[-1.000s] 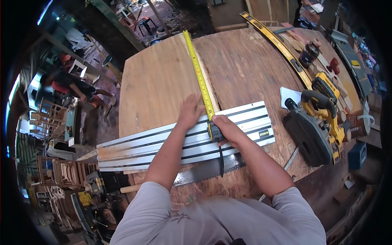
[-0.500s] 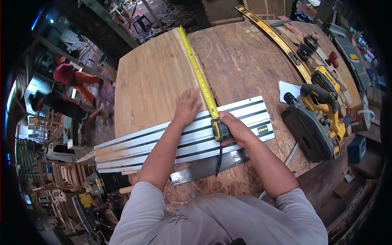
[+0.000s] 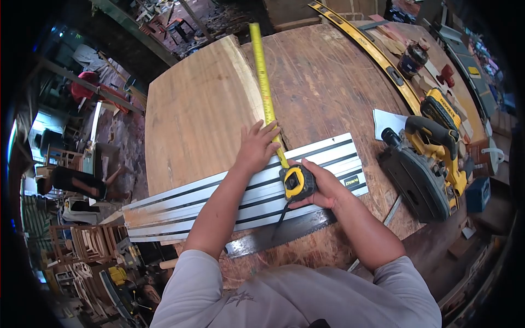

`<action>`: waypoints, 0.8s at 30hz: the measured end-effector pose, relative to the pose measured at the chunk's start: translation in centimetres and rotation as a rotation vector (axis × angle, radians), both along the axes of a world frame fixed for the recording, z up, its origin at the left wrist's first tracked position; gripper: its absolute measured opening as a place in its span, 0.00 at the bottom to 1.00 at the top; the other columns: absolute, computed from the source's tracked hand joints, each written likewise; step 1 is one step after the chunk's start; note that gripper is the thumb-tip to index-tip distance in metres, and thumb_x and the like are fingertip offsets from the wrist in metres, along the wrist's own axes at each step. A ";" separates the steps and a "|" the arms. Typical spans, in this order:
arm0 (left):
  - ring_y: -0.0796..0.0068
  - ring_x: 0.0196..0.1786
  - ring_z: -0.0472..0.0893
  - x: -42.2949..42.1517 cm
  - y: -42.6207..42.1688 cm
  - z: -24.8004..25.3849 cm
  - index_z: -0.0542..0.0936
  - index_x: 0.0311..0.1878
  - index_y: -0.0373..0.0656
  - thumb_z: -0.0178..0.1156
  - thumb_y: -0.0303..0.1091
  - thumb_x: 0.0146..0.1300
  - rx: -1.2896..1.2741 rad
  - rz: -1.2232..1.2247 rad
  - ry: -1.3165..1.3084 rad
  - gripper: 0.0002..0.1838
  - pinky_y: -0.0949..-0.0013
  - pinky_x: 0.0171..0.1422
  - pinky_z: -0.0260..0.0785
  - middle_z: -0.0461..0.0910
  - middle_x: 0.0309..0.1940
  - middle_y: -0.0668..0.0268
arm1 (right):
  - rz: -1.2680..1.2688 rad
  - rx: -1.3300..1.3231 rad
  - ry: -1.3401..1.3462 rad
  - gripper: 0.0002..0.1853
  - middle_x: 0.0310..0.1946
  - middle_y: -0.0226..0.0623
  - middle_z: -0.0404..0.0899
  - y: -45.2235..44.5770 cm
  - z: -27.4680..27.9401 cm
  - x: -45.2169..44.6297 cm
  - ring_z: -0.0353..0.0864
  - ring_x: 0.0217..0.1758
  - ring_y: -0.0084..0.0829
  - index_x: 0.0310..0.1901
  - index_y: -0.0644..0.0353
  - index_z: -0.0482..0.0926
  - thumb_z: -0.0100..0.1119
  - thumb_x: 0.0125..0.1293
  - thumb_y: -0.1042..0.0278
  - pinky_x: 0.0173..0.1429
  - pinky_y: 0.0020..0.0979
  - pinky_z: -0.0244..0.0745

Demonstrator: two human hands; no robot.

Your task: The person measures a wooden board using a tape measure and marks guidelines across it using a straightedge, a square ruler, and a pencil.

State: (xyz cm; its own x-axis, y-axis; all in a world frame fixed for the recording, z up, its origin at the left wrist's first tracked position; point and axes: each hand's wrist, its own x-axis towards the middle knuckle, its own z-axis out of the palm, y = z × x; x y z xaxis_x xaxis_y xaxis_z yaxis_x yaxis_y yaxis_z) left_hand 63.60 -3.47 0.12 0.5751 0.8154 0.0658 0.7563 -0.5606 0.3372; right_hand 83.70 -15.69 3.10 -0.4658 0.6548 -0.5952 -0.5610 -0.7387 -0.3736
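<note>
My right hand [image 3: 324,187] is closed around the black and yellow tape measure [image 3: 307,180], held above the silver guide rail [image 3: 205,202]. Its yellow blade [image 3: 261,71] runs out away from me, with the far end past the edge of the wooden board [image 3: 191,104]. At the blade's near part lies my left hand [image 3: 257,146], fingers spread, the tips touching or just over the blade. The rail crosses the near end of the board. A handsaw [image 3: 279,239] lies on the near side of the rail, partly covered by it and my arms.
On the right of the worn worktable [image 3: 328,82] stands a yellow and black saw [image 3: 426,164]. Beyond it are a yellow spirit level [image 3: 366,49], a dark bottle [image 3: 413,59] and a red object [image 3: 445,75]. People and stacked wooden frames [image 3: 87,243] are on the left.
The tape measure has tilted in my right hand, and its blade's far end has come off the board's far edge and swung right. My left hand has shifted right onto the blade.
</note>
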 end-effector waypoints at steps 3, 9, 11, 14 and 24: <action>0.56 0.75 0.58 0.2 -0.2 0.0 0.73 0.67 0.55 0.54 0.49 0.68 0.010 -0.003 -0.007 0.25 0.35 0.77 0.34 0.66 0.71 0.70 | -0.009 -0.002 0.140 0.27 0.56 0.40 0.73 -0.4 -0.7 0.0 0.80 0.52 0.43 0.70 0.48 0.63 0.40 0.76 0.45 0.52 0.64 0.76; 0.55 0.75 0.58 -0.2 0.0 -1.0 0.67 0.71 0.54 0.53 0.50 0.68 0.071 0.028 -0.041 0.29 0.37 0.78 0.37 0.63 0.72 0.65 | 0.043 0.153 -0.073 0.30 0.56 0.41 0.74 0.1 0.4 -0.3 0.82 0.49 0.38 0.73 0.51 0.58 0.39 0.77 0.46 0.48 0.52 0.82; 0.54 0.75 0.57 -0.4 0.0 -0.8 0.63 0.73 0.54 0.51 0.49 0.69 0.078 0.032 -0.113 0.31 0.39 0.78 0.39 0.59 0.74 0.62 | 0.058 0.216 -0.136 0.30 0.56 0.42 0.74 0.4 0.7 -0.5 0.82 0.48 0.37 0.74 0.51 0.57 0.39 0.77 0.46 0.47 0.51 0.83; 0.53 0.76 0.57 -0.6 0.2 -1.3 0.63 0.73 0.54 0.50 0.49 0.70 0.073 0.061 -0.197 0.30 0.40 0.78 0.38 0.58 0.75 0.61 | 0.072 0.261 -0.202 0.30 0.55 0.41 0.74 0.9 0.8 -0.8 0.82 0.48 0.35 0.74 0.52 0.56 0.39 0.77 0.47 0.46 0.50 0.83; 0.56 0.76 0.56 -0.7 0.4 -0.9 0.65 0.71 0.54 0.48 0.49 0.71 0.020 0.028 -0.183 0.28 0.40 0.78 0.36 0.57 0.75 0.61 | -0.018 0.117 0.078 0.29 0.56 0.43 0.73 1.0 -0.2 -0.8 0.81 0.52 0.41 0.73 0.50 0.58 0.38 0.76 0.46 0.49 0.59 0.81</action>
State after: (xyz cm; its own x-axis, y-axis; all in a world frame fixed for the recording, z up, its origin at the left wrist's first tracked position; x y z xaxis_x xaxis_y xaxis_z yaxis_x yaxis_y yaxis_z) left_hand 62.91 -3.04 -0.75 0.5294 0.8282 0.1838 0.6987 -0.5485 0.4593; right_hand 82.91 -14.64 2.93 -0.4953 0.7264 -0.4765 -0.6043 -0.6821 -0.4118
